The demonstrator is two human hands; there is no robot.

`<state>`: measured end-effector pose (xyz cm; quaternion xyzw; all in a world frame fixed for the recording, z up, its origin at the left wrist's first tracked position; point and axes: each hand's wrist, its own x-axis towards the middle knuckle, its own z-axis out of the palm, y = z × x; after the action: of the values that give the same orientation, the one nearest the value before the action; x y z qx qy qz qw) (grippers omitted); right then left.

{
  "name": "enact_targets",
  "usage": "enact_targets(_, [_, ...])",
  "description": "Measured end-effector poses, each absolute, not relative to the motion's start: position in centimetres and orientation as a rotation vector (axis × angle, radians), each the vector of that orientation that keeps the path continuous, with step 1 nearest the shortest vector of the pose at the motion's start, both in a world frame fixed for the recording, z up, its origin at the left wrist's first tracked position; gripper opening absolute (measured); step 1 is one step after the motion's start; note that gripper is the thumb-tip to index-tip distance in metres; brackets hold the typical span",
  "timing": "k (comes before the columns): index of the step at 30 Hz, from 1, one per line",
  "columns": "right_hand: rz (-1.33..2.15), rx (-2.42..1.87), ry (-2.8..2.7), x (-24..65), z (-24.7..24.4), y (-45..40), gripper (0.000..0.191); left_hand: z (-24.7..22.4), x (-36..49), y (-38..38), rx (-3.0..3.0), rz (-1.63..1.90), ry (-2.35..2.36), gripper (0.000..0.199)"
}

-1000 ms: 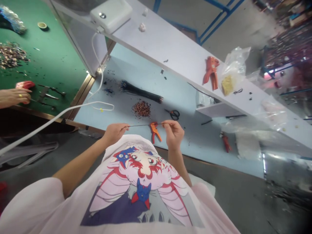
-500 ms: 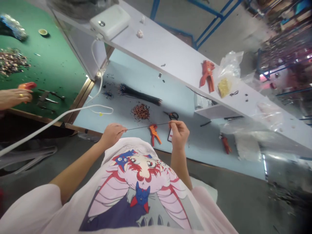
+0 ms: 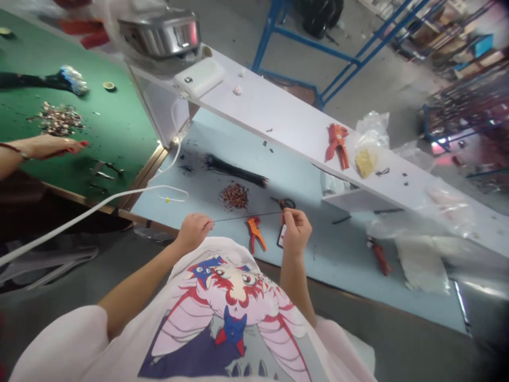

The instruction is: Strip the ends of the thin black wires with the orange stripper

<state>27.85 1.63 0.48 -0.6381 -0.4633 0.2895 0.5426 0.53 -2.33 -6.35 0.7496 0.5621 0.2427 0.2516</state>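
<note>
A thin dark wire (image 3: pixel 248 216) stretches nearly straight between my two hands, above the front part of the light blue table. My left hand (image 3: pixel 194 231) pinches its left end, and my right hand (image 3: pixel 296 227) pinches the right end. Below the wire lies an orange and red wire stripper (image 3: pixel 256 235). Close to my right hand are black-handled scissors (image 3: pixel 287 203) and a partly covered white and black object (image 3: pixel 281 236). A pile of small copper-coloured pieces (image 3: pixel 234 196) sits behind the wire, with a bundle of black wires (image 3: pixel 236 171) farther back.
A white shelf (image 3: pixel 294 114) crosses behind the table, carrying a power bank (image 3: pixel 201 78) and a red plier-like tool (image 3: pixel 338 146). A white cable (image 3: pixel 99 199) runs along the left. At the green table (image 3: pixel 119 114), a co-worker's hand (image 3: pixel 50 146) holds something red.
The camera view has shifted, so the table sits a little lower and farther right. My hands keep the wire stretched between them. The co-worker's hand has moved nearer the scrap pile.
</note>
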Motion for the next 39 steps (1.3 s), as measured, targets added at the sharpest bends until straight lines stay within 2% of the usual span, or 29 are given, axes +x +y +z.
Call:
enact_targets(4, [0.696,-1.54,-1.02,28.6,0.0,1.4,0.021,-6.3,0.6,-2.0,2.116,0.742,1.524,0.033])
enact_targets(7, [0.782,-1.484,-0.941,29.1,0.0,1.3,0.02,-6.2,0.4,-2.1,2.183,0.763,1.479,0.027])
enact_targets(12, [1.219,-1.228,-0.801,29.5,0.8,1.4,0.019,-5.0,0.6,-2.5,2.155,0.806,1.379,0.021])
enact_targets(16, [1.456,-1.096,-0.787,28.9,0.2,1.4,0.033,-3.6,1.5,-2.6,2.073,0.809,1.259,0.022])
enact_targets(19, [1.587,-1.168,-0.833,27.4,-1.1,1.2,0.042,-2.9,2.0,-2.5,1.96,0.785,1.189,0.026])
enact_targets(24, [1.833,-1.208,-1.071,23.9,-2.3,0.1,0.031,-2.5,2.8,-2.4,1.865,0.748,1.153,0.028])
enact_targets(27, [1.728,-1.226,-1.248,22.5,-2.2,-0.3,0.02,-2.3,3.4,-2.5,1.848,0.705,1.155,0.029])
enact_targets(31, [1.502,-1.318,-1.369,21.7,-2.7,-0.8,0.02,-2.4,4.0,-2.8,1.76,0.682,1.218,0.032])
enact_targets(36, [1.3,-1.337,-1.457,21.0,-3.4,-1.7,0.016,-3.0,4.5,-2.9,1.674,0.764,1.262,0.024])
enact_targets(39, [1.2,-1.299,-1.522,20.5,-3.2,-1.9,0.014,-2.9,4.6,-2.8,1.622,0.771,1.296,0.025])
